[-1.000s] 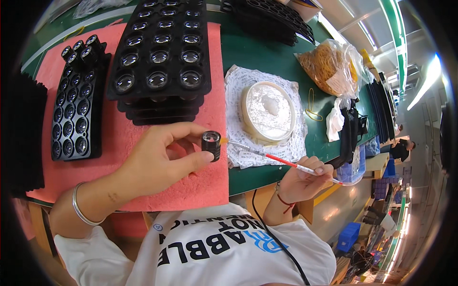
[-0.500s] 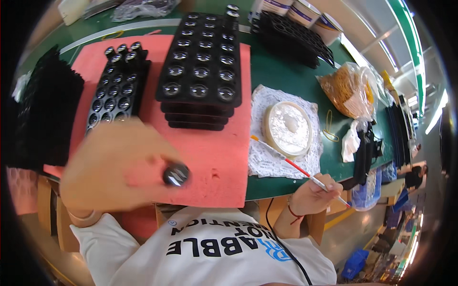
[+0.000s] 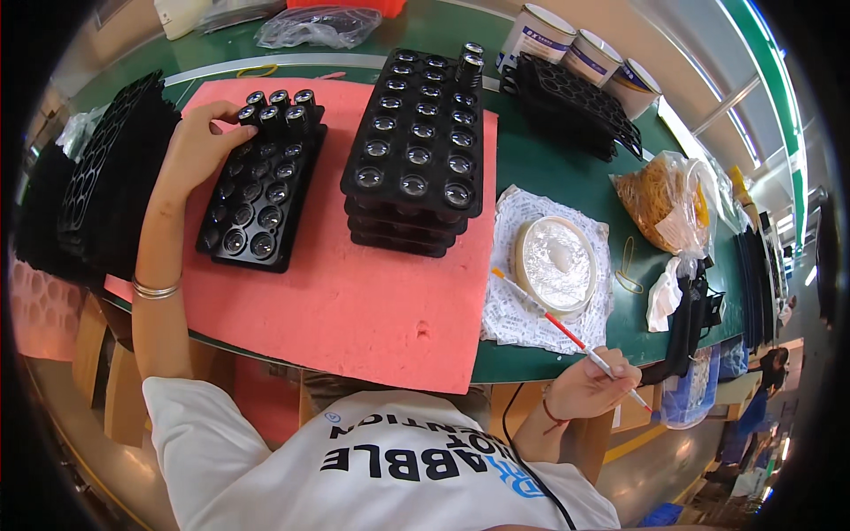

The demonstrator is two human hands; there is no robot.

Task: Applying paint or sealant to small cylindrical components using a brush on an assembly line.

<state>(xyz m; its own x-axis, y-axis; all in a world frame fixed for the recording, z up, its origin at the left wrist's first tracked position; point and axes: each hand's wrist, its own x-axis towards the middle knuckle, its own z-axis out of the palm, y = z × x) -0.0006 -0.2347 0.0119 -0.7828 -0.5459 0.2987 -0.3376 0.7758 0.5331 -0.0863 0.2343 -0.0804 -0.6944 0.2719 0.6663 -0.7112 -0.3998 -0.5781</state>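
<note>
Now | left grip (image 3: 200, 143) pinches lens cylinder (image 3: 248, 115) (base hidden) | right grip (image 3: 595, 386) holds brush (image 3: 567, 332)

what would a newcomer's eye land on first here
First, the bright pink mat on the green table, with black trays of shiny lenses on it. To its right, a round silvery dish sits on printed paper, with a brush slanting past it from the right grip. On the mat's left side, the left grip is at black cylinders.

Looking down from the wearer's head at left hand (image 3: 202, 134) and right hand (image 3: 591, 387).
The close fisheye (straight edges bend) spans the white shirt (image 3: 372, 500) near, cans (image 3: 542, 40) far and floor (image 3: 660, 460) at right.
</note>
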